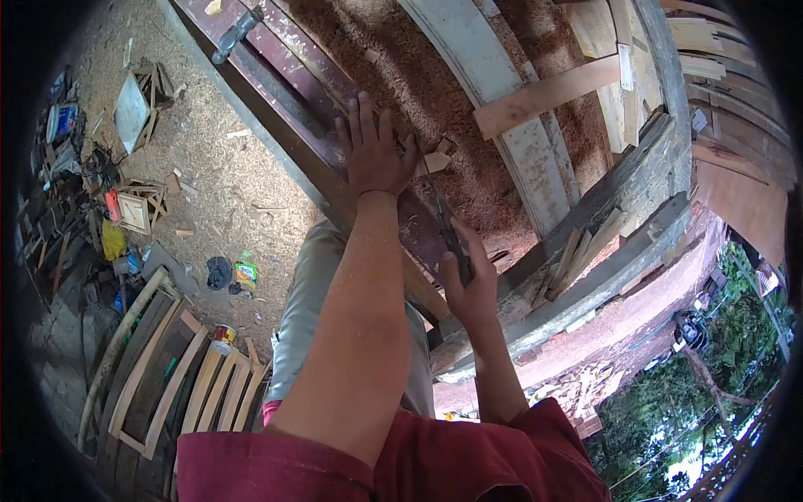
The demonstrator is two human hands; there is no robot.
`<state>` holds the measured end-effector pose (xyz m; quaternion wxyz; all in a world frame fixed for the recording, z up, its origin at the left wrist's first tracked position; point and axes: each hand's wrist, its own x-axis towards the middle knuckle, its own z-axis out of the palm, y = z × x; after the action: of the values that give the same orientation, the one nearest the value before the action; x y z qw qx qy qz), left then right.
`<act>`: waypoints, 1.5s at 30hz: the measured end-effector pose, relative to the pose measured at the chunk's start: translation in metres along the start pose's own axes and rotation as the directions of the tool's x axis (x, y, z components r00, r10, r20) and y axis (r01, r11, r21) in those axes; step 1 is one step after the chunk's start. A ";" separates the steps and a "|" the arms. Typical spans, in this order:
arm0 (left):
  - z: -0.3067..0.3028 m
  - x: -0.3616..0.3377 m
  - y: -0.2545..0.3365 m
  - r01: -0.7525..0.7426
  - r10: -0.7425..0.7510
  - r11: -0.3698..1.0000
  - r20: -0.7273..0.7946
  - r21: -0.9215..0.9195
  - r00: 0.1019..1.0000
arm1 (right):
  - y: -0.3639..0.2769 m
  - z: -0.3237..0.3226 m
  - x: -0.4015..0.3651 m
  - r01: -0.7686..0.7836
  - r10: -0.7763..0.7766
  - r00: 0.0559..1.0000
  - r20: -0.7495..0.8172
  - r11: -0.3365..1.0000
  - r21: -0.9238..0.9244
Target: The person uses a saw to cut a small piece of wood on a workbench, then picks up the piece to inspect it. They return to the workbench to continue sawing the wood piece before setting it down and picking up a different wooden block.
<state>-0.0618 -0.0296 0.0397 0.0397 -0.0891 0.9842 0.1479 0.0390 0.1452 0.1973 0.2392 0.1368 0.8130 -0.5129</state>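
My left hand (378, 159) lies flat with spread fingers on a dark red painted wooden piece (322, 71). To its right and lower, my right hand (471, 280) is wrapped round a dark, narrow tool (443, 219), which runs up toward the left fingers; its exact kind is hard to make out. A small wood block (437, 161) sits just right of my left fingers. Farther up on the red piece lies a hammer (237, 35).
Pale curved boards (481, 75) and a reddish plank (548, 96) cross the frame at the right. Heavy grey timbers (577, 217) run below them. Sawdust covers the ground (222, 184). Curved wooden frames (138, 385) stand at the lower left.
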 end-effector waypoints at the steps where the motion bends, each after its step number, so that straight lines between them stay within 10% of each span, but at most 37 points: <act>1: -0.002 0.000 0.000 0.004 -0.004 1.000 0.009 0.003 1.000 | -0.001 0.001 -0.001 -0.013 0.013 1.000 -0.008 0.999 0.038; 45: 0.002 0.002 -0.002 0.006 -0.006 1.000 0.055 -0.008 0.998 | 0.015 -0.011 -0.009 -0.185 0.204 0.977 -0.061 0.955 0.232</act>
<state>-0.0635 -0.0314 0.0373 0.0668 -0.0883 0.9818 0.1542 0.0514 0.1620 0.1943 0.2370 0.2639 0.7417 -0.5693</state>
